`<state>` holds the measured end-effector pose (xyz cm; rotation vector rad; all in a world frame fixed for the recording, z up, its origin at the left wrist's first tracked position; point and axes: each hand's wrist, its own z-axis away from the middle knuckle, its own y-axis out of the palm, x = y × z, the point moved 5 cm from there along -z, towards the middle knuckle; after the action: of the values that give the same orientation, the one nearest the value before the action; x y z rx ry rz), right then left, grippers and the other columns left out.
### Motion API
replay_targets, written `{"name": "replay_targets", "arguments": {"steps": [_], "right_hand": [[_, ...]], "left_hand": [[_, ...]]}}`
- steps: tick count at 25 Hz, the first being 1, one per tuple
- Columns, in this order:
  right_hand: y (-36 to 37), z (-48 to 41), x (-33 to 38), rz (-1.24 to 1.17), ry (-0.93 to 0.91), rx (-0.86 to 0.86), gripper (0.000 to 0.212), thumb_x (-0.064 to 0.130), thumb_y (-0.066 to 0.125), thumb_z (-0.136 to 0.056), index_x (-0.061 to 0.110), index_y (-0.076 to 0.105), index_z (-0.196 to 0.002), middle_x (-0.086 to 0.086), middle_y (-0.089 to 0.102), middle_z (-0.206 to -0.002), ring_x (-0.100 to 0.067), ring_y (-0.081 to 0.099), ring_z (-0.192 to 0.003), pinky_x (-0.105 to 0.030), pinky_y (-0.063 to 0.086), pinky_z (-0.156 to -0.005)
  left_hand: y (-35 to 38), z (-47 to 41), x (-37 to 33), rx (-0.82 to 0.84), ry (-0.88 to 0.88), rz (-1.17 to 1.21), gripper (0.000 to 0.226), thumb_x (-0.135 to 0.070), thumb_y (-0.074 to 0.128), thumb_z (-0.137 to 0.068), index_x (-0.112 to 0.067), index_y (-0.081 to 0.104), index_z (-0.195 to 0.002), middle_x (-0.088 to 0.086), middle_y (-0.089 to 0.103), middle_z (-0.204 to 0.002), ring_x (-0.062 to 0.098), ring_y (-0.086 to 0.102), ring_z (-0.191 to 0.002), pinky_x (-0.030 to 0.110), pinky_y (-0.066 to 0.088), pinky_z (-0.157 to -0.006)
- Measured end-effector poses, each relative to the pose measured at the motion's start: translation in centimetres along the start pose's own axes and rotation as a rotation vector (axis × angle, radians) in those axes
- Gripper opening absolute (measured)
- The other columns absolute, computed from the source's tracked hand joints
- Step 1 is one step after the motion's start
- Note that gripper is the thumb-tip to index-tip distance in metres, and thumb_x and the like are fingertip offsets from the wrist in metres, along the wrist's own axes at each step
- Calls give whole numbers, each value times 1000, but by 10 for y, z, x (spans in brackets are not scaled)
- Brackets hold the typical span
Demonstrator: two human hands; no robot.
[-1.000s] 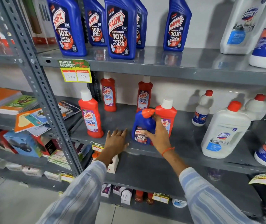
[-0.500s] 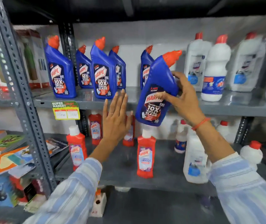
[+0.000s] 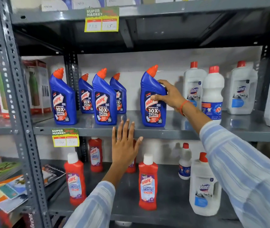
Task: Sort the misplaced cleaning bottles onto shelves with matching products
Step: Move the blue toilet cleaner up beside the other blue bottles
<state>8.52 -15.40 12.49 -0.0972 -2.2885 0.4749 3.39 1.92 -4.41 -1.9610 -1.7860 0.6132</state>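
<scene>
A blue Harpic bottle (image 3: 152, 102) with an orange cap stands upright on the grey middle shelf (image 3: 172, 130), right of several matching blue Harpic bottles (image 3: 103, 99). My right hand (image 3: 168, 94) is shut on its right side. My left hand (image 3: 125, 143) is open, fingers spread, raised in front of the shelf's front edge and holding nothing. On the lower shelf (image 3: 172, 214) stand red Harpic bathroom cleaner bottles (image 3: 147, 181) with white caps.
White Domex bottles (image 3: 194, 84) with red caps fill the right of the middle shelf, and more white bottles (image 3: 204, 186) stand on the lower shelf at right. A perforated grey upright (image 3: 18, 112) rises at left, with books (image 3: 4, 186) and boxed goods beyond it.
My right hand lifted the blue Harpic bottle from among the red bottles on the lower shelf and set it upright on the middle shelf. My left hand rose with it.
</scene>
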Motion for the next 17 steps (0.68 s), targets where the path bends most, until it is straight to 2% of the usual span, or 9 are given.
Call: {"name": "replay_targets", "arguments": {"steps": [3, 6, 10, 13, 17], "right_hand": [[2, -10, -10, -58, 45, 30, 56, 12, 72, -77, 15, 44, -126, -5, 63, -105, -14, 65, -84, -26, 59, -70], [3, -6, -25, -114, 58, 27, 57, 13, 73, -77, 20, 43, -125, -1, 61, -108, -14, 64, -92, -35, 57, -81], [22, 22, -64, -289, 242, 60, 61, 5, 74, -73, 13, 39, -123, -5, 60, -111, -23, 62, -103, -49, 53, -91], [30, 29, -70, -408, 269, 70, 63, -1, 70, -76, 6, 36, -128, -11, 59, -116, -27, 59, -109, -51, 50, -95], [42, 26, -64, -432, 266, 77, 62, -2, 68, -77, 6, 36, -130, -9, 59, -114, -27, 59, -109, -49, 51, -93]], "left_hand": [[-1, 0, -2, -14, 4, -1, 68, -58, 18, -94, -16, 24, -147, 10, 27, -155, 28, 18, -144, 49, 5, -117], [-3, -1, -2, -19, 3, 12, 68, -57, 19, -94, -15, 26, -147, 10, 27, -155, 28, 18, -144, 48, 5, -117], [-4, -1, -3, -23, -1, 12, 69, -57, 17, -93, -15, 25, -147, 11, 27, -155, 28, 18, -144, 49, 5, -118], [-4, -1, -5, -24, -6, 25, 68, -57, 17, -93, -14, 26, -146, 12, 30, -154, 30, 21, -143, 50, 5, -117], [-4, 0, -5, -26, -10, 40, 68, -57, 17, -93, -14, 28, -146, 12, 31, -153, 30, 22, -143, 49, 5, -117]]}}
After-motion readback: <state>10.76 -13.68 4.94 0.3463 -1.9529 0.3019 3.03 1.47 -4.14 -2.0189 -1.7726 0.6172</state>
